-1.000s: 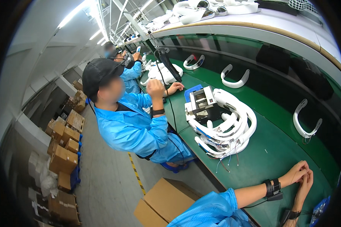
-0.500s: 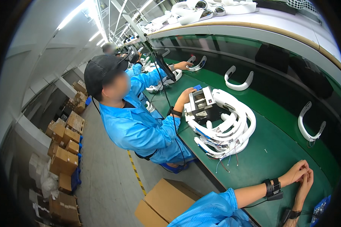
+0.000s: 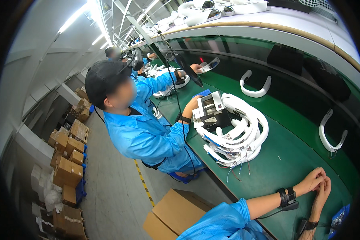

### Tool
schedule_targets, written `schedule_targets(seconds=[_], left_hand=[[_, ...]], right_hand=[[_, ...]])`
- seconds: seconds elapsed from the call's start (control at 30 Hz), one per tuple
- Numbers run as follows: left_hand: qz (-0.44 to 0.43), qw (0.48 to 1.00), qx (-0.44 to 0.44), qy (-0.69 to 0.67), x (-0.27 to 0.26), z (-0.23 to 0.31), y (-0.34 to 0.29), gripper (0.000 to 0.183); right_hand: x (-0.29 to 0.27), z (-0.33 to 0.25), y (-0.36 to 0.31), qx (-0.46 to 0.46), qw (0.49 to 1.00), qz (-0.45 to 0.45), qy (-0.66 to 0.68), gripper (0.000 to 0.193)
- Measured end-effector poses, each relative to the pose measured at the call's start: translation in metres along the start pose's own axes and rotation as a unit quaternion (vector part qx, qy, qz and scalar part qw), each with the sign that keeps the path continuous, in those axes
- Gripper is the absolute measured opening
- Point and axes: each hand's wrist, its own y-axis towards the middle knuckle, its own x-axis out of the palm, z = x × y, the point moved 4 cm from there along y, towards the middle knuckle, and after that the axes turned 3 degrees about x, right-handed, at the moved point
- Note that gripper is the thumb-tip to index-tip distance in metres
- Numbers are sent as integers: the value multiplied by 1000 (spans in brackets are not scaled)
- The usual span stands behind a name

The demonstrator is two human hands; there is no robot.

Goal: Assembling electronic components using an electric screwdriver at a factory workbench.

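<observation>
Locate first the green workbench point(image 3: 268, 184), running diagonally beneath the parts. At its left, a co-worker point(image 3: 142, 132) in a blue coat, one hand at the metal fixture. Near the bench's middle, find the stack of white U-shaped housings point(image 3: 261, 128), nested and well apart from the wearer's hands. Against or just beside the stack, the metal fixture point(image 3: 210, 107). Above the bench, an electric screwdriver point(image 3: 188, 69), hanging tilted. Beyond the wearer's hands, a loose U-shaped housing point(image 3: 322, 130).

Left hand point(image 3: 313, 182) and right hand point(image 3: 323, 191): fingers pressed together over the bench; cannot tell whether pinching anything small. Beside the right forearm, a blue item point(image 3: 340, 221), cropped by the rim, contents unclear. Smallest: thin wires point(image 3: 249, 169), trailing from the stack.

Caution: possible slumping and scratching of the stack from a push on the fixture. Possible tearing of the wires from a sweep of the left forearm. Possible snagging of the wrist-strap cable point(image 3: 268, 217) at the bench edge.
</observation>
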Motion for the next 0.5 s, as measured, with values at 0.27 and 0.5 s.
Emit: schedule_targets(seconds=[0.27,0.5], left_hand=[[-8,1000,1,13,0,-2,-2,6],[4,1000,9,10,2,3,-3,4]], right_hand=[[-6,9,-1,1,1000,-15,15,20],[-3,3,-2,-2,1000,-13,-4,21]])
